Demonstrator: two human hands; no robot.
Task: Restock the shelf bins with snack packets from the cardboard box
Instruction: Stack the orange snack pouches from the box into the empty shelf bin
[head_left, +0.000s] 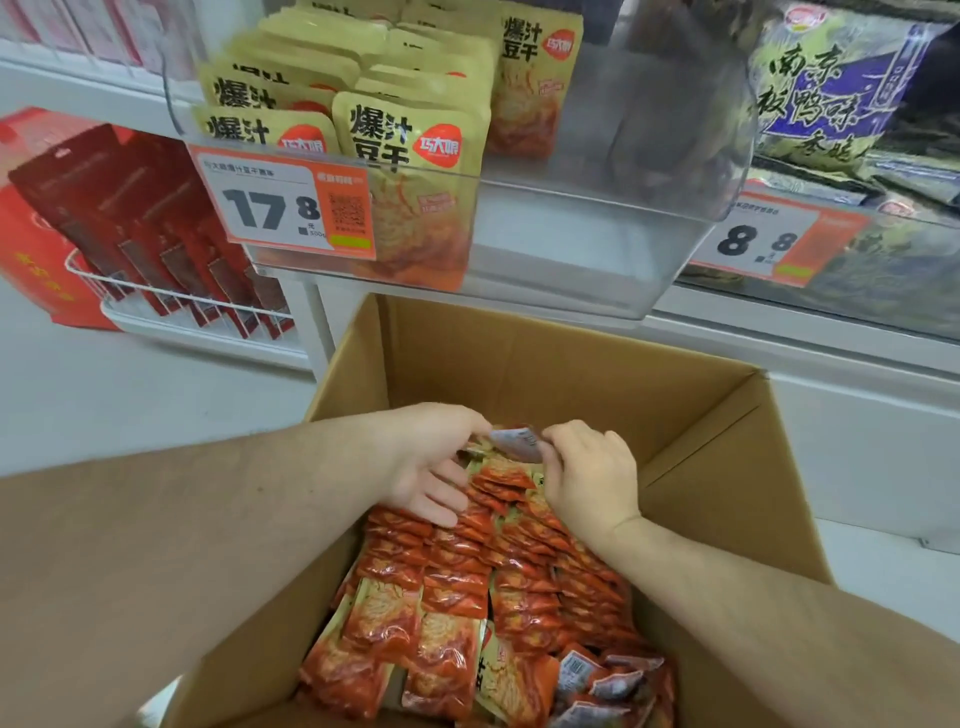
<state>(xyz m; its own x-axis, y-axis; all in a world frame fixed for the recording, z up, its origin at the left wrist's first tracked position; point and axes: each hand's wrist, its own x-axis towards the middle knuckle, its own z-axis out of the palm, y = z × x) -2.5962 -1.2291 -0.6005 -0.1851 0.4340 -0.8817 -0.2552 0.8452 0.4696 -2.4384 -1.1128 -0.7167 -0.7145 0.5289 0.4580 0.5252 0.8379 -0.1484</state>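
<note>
Clear shelf bin (597, 249) with yellow packets (410, 156)

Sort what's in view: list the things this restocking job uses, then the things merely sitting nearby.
Job:
open brown cardboard box
small orange-red snack packets in it
clear plastic shelf bin holding yellow packets
left hand and right hand on the packets

Nearby:
dark red hanging packs in a white wire rack
green-purple bags
8.8 price tag

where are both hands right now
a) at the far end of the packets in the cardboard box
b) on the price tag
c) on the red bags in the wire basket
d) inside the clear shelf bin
a: the left hand and right hand meet over the far rows of snack packets inside the cardboard box, below the clear shelf bin.
</note>
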